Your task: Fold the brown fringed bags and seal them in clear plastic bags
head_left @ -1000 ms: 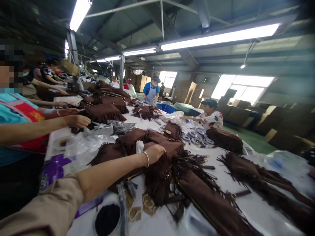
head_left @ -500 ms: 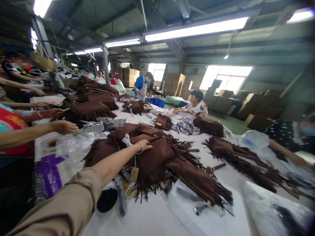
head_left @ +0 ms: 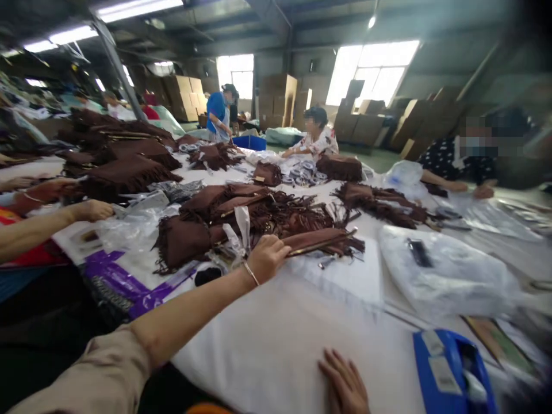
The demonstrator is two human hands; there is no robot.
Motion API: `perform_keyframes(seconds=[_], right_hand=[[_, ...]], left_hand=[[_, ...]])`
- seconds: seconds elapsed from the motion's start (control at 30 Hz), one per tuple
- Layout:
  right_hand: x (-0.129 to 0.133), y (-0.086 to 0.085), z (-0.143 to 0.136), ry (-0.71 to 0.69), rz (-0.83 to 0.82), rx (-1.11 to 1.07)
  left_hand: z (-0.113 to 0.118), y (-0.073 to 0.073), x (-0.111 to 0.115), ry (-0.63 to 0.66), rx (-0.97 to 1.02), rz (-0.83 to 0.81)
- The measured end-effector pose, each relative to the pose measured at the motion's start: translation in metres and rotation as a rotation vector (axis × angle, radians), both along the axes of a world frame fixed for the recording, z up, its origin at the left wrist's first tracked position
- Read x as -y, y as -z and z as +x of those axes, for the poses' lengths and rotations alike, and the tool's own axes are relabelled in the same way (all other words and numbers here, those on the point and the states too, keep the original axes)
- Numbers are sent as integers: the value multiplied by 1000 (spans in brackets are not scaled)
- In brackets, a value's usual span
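Note:
My left hand (head_left: 267,257), a thin bracelet on its wrist, is closed on the near edge of a flat brown fringed bag (head_left: 324,240) lying on the white table (head_left: 276,339). A white tag strip sticks up just left of that hand. Behind the bag lies a heap of more brown fringed bags (head_left: 233,208). My right hand (head_left: 345,384) rests flat on the table at the bottom edge of the view, fingers spread, holding nothing.
A blue plastic object (head_left: 451,368) sits at the near right. Clear plastic bags (head_left: 444,273) lie to the right, a purple printed bag (head_left: 123,280) to the left. A co-worker's hands (head_left: 88,210) reach in from the left; other people work across the table (head_left: 317,135).
My left hand has drawn a brown bag toward me and now grips its edge. The view has tilted down and right, and my right hand now shows on the table.

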State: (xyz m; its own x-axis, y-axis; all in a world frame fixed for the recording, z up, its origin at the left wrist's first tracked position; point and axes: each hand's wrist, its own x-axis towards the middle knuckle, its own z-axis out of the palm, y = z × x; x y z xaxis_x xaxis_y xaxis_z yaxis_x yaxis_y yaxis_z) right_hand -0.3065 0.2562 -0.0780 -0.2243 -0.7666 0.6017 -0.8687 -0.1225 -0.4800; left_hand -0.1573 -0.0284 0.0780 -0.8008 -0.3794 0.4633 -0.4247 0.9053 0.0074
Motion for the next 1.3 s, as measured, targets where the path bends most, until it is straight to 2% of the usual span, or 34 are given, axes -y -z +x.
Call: perform_keyframes(seconds=[0.07,0.13,0.2,0.27,0.37,0.43,0.5,0.63,0.73,0.83,0.93,1.03,1.13,1.2,1.3], right_hand=[[-20,9,5,2,111,0],[-45,10,15,-50,179,53],[-69,3,26,-146,192,120],[-84,-8,33,-225,162,141],[-83,-22,30,-224,129,110],[-68,-26,21,-179,177,25],[-51,-24,13,-100,255,-105],[-39,-10,11,-23,356,-233],[-45,-3,16,9,347,-210],[-45,-3,23,45,315,-157],[-35,-11,33,63,286,-62],[-19,-23,49,0,269,-9],[2,-32,65,-90,346,-66],[15,-35,73,-97,415,-112],[22,-39,82,-103,443,-159]], left_hand=[[9,42,-65,163,49,-29],[20,81,-122,290,117,-16],[30,108,-161,355,153,14],[36,121,-180,379,157,48],[40,121,-182,441,178,74],[43,115,-177,456,201,79],[53,109,-170,415,201,110],[98,100,-155,223,121,281],[140,100,-147,24,80,420],[164,102,-150,-80,112,557],[162,104,-159,-136,87,814],[143,106,-166,-183,20,1315],[126,112,-169,-216,-73,1802],[120,115,-172,-237,-140,1926],[115,105,-177,-276,-150,1877]])
